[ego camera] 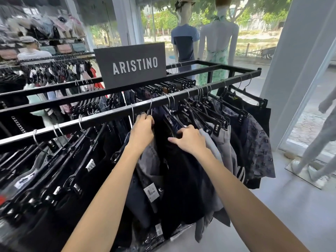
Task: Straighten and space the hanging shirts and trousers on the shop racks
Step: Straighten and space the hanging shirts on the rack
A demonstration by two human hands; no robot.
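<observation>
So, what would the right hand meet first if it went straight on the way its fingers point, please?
The right hand would likely press deeper into the black garment at its fingertips; depth is unclear.

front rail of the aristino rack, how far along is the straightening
Looks done: the dark trousers left of the hands hang at fairly even gaps. In hand: the left hand grips a hanger just under the front rail, and the right hand holds a black garment beside it. Left to do: the bunched hangers further right crowd together.
</observation>
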